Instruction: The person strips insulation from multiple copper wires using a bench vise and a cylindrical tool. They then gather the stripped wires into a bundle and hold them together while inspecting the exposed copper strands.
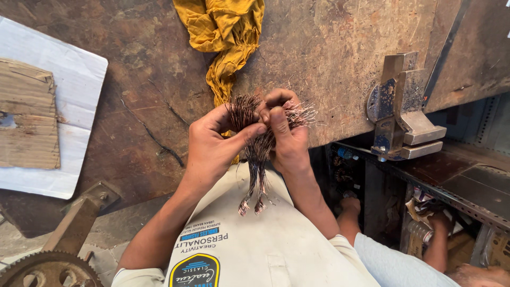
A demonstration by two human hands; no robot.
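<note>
Both my hands grip one bundle of thin copper wires (258,151) over the edge of a worn, rusty metal workbench (329,58). My left hand (212,149) pinches the bundle from the left, thumb stretched across it. My right hand (287,135) is closed on it from the right, fingers curled over the top. Frayed wire ends fan out above the hands, and the twisted lower ends hang down in front of my white shirt (255,244).
A yellow cloth (226,32) lies on the bench just beyond my hands. A metal bench vise (401,109) sits at the right edge. White sheet (74,79) with cardboard (26,114) at left. A gear (48,271) bottom left. Another person's arms (350,212) reach into shelves bottom right.
</note>
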